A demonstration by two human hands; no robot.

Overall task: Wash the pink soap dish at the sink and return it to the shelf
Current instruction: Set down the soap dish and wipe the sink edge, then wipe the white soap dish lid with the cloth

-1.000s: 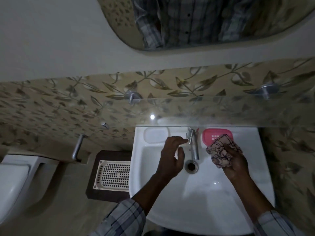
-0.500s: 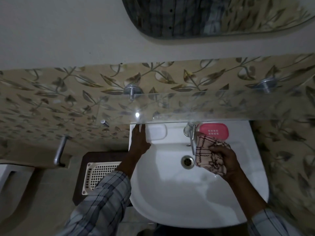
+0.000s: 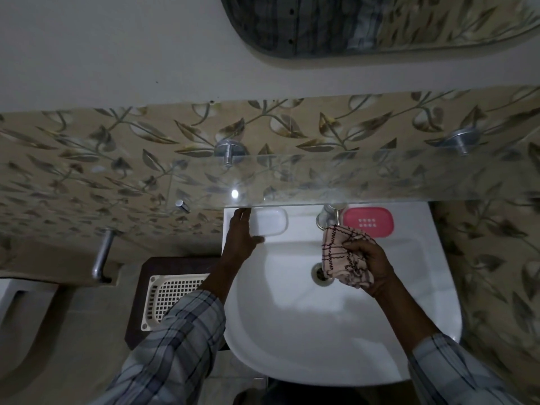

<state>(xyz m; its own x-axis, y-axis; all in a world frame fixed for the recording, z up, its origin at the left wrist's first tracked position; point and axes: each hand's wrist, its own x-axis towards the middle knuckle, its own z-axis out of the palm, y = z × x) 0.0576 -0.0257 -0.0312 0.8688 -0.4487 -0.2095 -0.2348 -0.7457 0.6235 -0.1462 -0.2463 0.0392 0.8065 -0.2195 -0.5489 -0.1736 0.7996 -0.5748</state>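
The pink soap dish [image 3: 368, 222] sits on the back ledge of the sink [image 3: 292, 331], just right of the tap [image 3: 325, 219] and, on my feed, right under the front edge of the glass shelf [image 3: 365, 182]. Its long axis runs left to right, parallel to the wall. It lies flat with its open face up toward my camera, and I can see two short rows of small holes in its middle.

I count two dishes. The second, a white soap dish [image 3: 270, 222], lies the same way on the ledge left of the tap.

My left hand [image 3: 241, 232] is spread against the white dish's left end, with straight fingers pointing at the wall and the thumb stretched along its front edge. My right hand [image 3: 368, 267] is curled tight around one checked cloth [image 3: 340, 252], bunched over the basin and partly covering the single drain [image 3: 320, 274]. The cloth's top corner comes close to the pink dish's near left corner; I cannot tell whether they touch.

Further out, two metal pegs [image 3: 229, 153] carry the shelf against leaf-patterned tiles. There is one mirror [image 3: 380, 24] above them. One white lattice tray [image 3: 172, 299] rests on a dark stand [image 3: 143, 287] left of the sink.
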